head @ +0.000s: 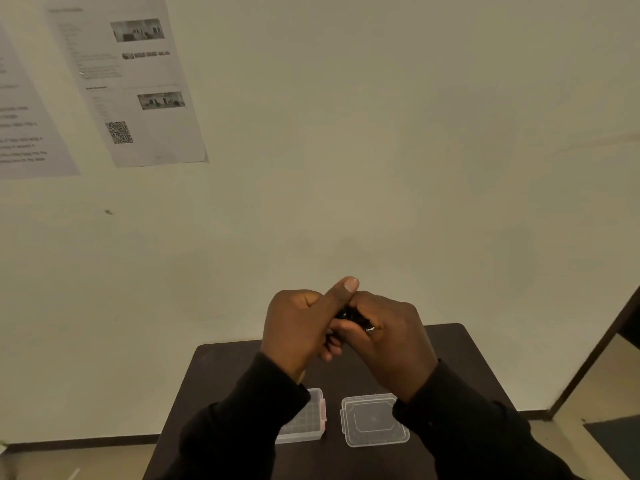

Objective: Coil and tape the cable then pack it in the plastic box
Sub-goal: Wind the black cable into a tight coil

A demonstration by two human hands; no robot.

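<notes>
Both hands raised above the table (221, 362), pressed together: left hand (298, 327) and right hand (391, 341) clamped on a small black cable (348, 317), mostly hidden between them. Likely coiling or taping; tape can't be made out. Packing not done. Box (313, 424) near left, looks empty, partly behind sleeve. Lid (374, 420) lies just right of it.

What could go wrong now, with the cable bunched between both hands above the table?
1. The black cable is almost hidden inside the left hand and right hand, held in the air, so a loosened grip might let the coil spring open.
2. The plastic box lies partly under the left sleeve; lowering that arm could knock it or the lid.
</notes>
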